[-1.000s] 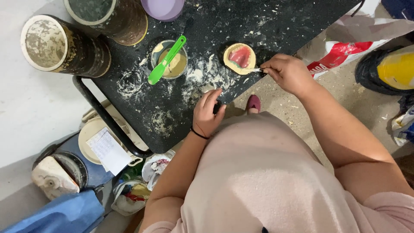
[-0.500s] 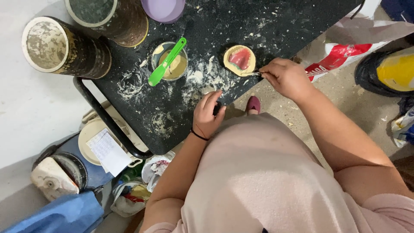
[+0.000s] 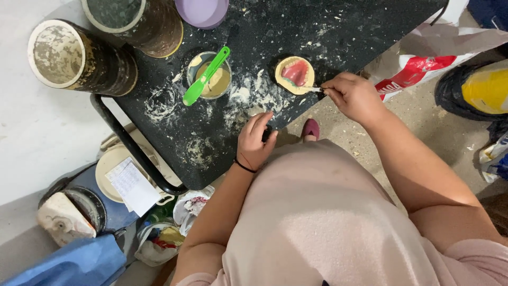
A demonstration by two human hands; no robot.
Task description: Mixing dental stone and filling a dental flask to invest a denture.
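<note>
Right hand point(image 3: 353, 98) holding thin tool point(image 3: 313, 89) at dental mould point(image 3: 294, 74), left hand point(image 3: 255, 140) resting on table edge point(image 3: 222, 159)

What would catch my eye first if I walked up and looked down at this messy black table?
Probably the round plaster mould with a pink denture base in it, near the table's front edge, where the right hand touches a thin metal tool to its rim. Next, the bright green spatula lying across a small mixing bowl of beige paste, amid white powder. The left hand rests on the table edge, and two grimy round canisters stand at the far left corner.
</note>
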